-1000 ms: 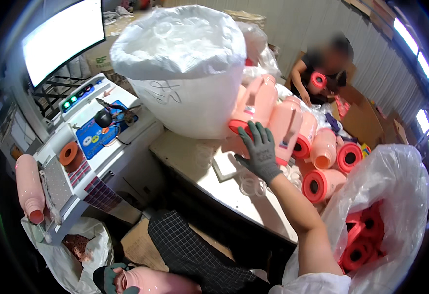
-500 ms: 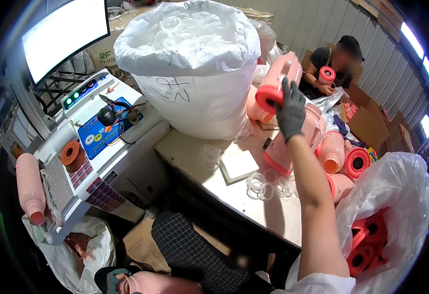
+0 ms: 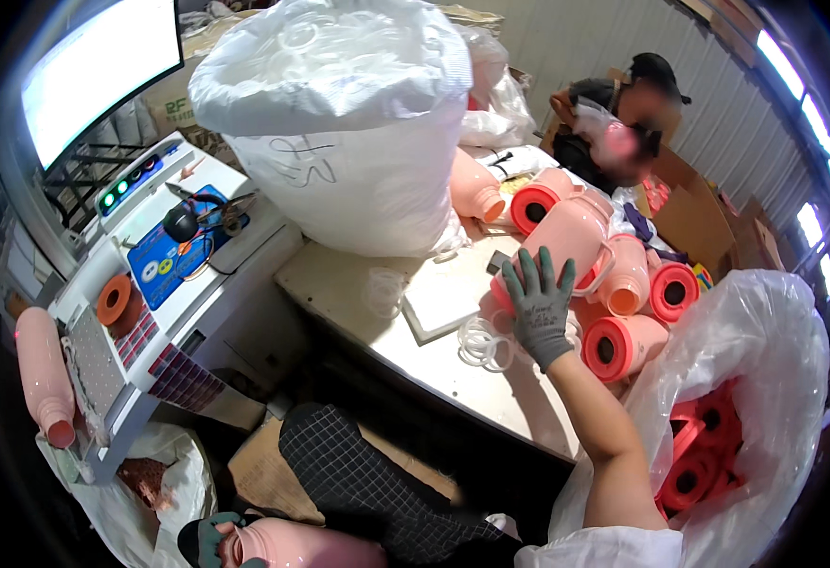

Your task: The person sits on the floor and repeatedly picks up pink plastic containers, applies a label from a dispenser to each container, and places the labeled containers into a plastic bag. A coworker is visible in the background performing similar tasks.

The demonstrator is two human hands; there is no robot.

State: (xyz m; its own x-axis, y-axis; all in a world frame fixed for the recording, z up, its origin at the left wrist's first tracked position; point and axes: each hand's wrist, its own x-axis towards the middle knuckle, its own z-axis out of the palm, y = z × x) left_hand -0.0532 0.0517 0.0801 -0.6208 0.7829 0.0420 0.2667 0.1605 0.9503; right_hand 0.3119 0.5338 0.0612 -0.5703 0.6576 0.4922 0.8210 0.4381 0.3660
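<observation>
My right hand (image 3: 540, 308), in a grey glove, lies with spread fingers on or just over the lower end of a pink jug (image 3: 566, 237) with a handle. Contact between them is hard to judge. Down at the lower edge, my gloved left hand (image 3: 214, 541) closes round the neck of a pink bottle (image 3: 306, 544) lying across my lap. Translucent white rings (image 3: 483, 343) sit beside my right wrist, partly hidden by it. Around the jug lie more pink bottles, among them an open-necked one (image 3: 623, 284) and one with a red end (image 3: 623, 348).
A big white sack (image 3: 339, 180) of clear rings stands behind the table (image 3: 358, 303). A plastic bag (image 3: 765, 379) of red parts is at the right. On the left are a machine (image 3: 221, 303), a screen (image 3: 102, 71) and another bottle (image 3: 44, 374). A co-worker (image 3: 614, 114) sits beyond.
My right hand has let go of the raised pink bottle, which now rests among the others, and has come down nearer with spread fingers. My left hand keeps its bottle. The view has shifted slightly.
</observation>
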